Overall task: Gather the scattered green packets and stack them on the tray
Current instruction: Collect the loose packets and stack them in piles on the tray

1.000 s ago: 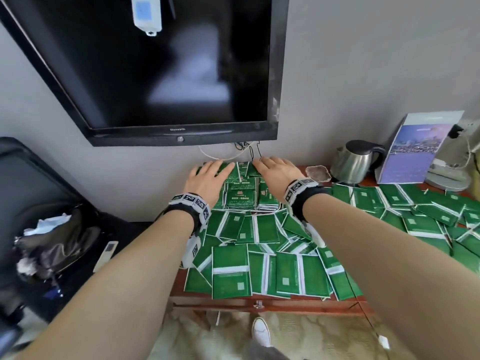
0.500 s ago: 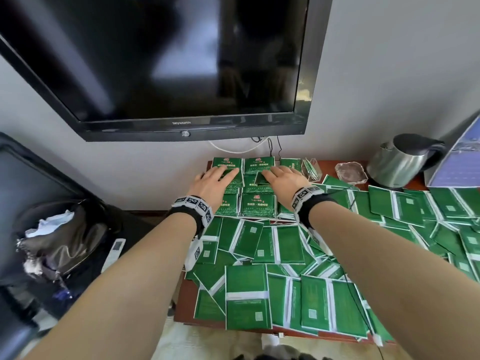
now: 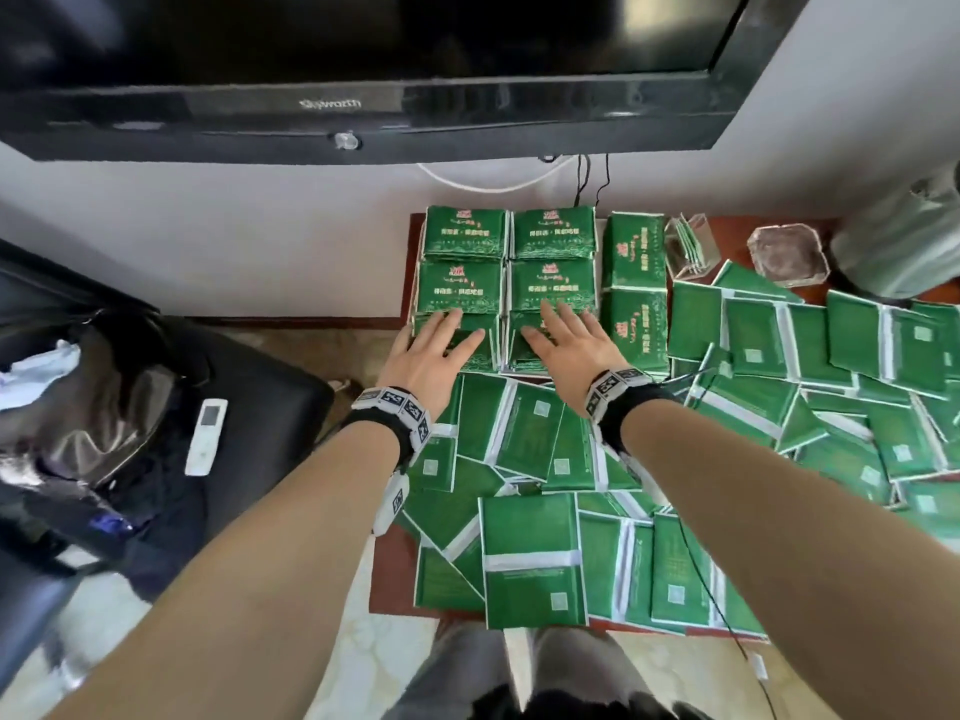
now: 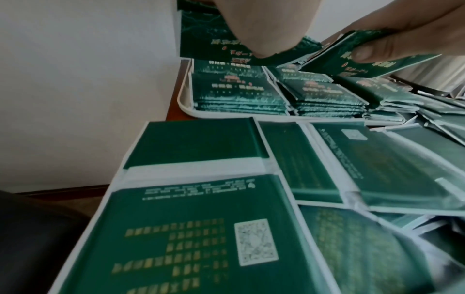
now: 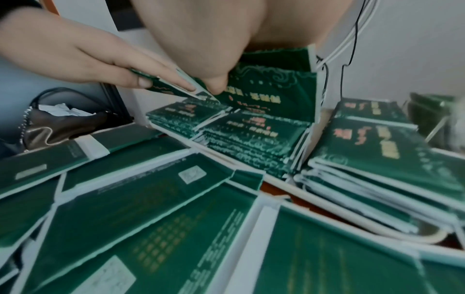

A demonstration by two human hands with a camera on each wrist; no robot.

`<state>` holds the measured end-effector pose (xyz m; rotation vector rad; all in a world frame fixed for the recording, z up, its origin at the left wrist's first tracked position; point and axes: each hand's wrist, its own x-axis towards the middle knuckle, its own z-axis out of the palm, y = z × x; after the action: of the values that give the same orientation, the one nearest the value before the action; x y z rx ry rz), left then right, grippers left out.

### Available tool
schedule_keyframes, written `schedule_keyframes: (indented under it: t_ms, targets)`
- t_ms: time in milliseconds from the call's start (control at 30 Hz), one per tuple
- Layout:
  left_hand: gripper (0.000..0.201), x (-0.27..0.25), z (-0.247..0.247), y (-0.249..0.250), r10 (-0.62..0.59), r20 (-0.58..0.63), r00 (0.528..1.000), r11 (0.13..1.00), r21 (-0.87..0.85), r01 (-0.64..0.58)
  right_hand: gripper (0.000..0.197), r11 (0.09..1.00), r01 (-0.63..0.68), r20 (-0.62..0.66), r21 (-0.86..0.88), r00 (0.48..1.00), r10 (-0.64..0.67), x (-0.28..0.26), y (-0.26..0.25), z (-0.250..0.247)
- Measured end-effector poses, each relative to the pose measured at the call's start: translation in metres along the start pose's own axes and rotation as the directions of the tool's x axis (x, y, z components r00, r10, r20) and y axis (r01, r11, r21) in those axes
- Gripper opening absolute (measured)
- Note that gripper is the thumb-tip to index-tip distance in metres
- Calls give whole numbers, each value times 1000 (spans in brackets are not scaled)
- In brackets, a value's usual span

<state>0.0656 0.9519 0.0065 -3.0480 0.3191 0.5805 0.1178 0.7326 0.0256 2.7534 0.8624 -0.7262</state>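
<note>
Placing step, by my reading: each hand holds a green packet over the tray's near piles; the left hand (image 3: 434, 350) pinches one packet (image 5: 161, 87), the right hand (image 3: 563, 348) grips another (image 4: 362, 59); next they need lowering square onto the piles (image 3: 509, 283); the white tray (image 4: 185, 99) holds neat piles; loose packets (image 3: 530, 558) cover the worktop (image 3: 389, 579).

stacks (image 3: 506, 272) on tray (image 4: 185, 103), loose packets (image 3: 530, 558) seemingly nearer
</note>
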Motion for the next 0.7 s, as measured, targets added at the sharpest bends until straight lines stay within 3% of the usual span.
schedule_keyframes:
  t_ms: [333, 700]
  targets:
    - [101, 28, 35, -16, 55, -26, 998, 998, -28, -55, 94, 994, -108, -50, 30, 993, 110, 30, -13, 33]
    - [78, 43, 45, -16, 117, -119, 986, 989, -76, -127, 86, 978, -182, -150, 105, 969, 197, 42, -12, 45]
